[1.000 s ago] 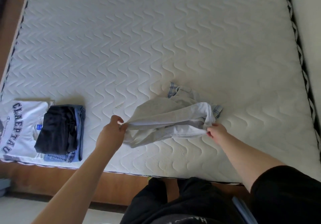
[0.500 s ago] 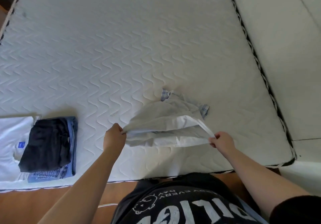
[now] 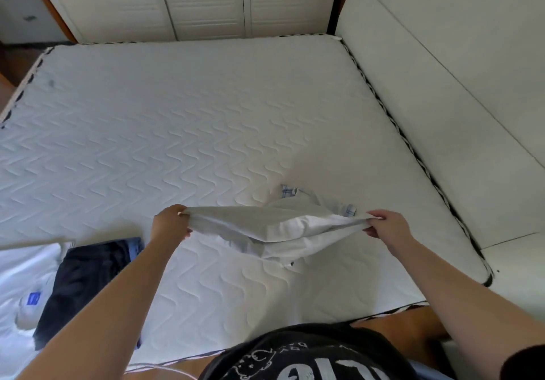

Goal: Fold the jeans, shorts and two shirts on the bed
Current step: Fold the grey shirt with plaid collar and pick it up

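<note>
While both hands hold it clear of the mattress (image 3: 206, 131), the white shirt (image 3: 277, 226) is stretched taut, its long axis running straight from hand to hand, sagging between them. Left hand (image 3: 169, 224) grips one end with curled fingers; right hand (image 3: 386, 224) pinches the other. A blue-checked collar (image 3: 287, 191) shows just beyond the right hand's side of the span. Outward of the left forearm lie a folded dark garment (image 3: 85, 285) on jeans (image 3: 136, 244), beside a folded white T-shirt (image 3: 23, 288). Compared with half a second ago, the hands are farther apart and the shirt is pulled flatter.
</note>
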Demonstrator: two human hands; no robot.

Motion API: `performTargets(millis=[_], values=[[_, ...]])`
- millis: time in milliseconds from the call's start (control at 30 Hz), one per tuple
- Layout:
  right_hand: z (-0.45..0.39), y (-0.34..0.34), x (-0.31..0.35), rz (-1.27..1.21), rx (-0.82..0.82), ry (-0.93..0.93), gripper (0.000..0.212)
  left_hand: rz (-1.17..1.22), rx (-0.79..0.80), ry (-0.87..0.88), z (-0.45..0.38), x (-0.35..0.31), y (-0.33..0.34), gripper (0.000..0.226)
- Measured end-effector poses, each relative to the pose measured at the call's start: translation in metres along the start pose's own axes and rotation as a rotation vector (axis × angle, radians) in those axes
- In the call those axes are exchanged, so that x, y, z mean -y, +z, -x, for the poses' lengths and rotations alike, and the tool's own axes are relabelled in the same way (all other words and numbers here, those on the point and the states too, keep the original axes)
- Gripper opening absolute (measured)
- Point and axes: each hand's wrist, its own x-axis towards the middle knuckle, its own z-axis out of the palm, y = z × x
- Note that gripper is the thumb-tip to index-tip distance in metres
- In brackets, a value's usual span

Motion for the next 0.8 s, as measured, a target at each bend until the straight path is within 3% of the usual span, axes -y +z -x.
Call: performTargets(millis=[133, 300, 467, 600, 800], values=[[0.006, 0.006, 0.052, -0.201, 0.029, -0.055, 0.019, 0.3, -0.061, 0.036, -0.012, -0.027, -0.024, 0.019], [0.004, -0.004, 0.115, -0.41, 0.069, -0.138, 0.021, 0.688, 0.117, 0.025, -0.021, -0.084, -0.058, 0.006], [-0.004, -0.024, 0.179, -0.501, 0.016, -0.241, 0.018, 0.944, 0.148, 0.037, -0.021, -0.148, -0.096, 0.005], [-0.014, -0.051, 0.231, -0.552, -0.019, -0.281, 0.022, 0.993, 0.126, 0.061, -0.021, -0.198, -0.134, 0.007], [-0.034, -0.093, 0.298, -0.565, 0.005, -0.35, 0.027, 0.732, 0.058, 0.113, -0.017, -0.26, -0.181, 0.007]])
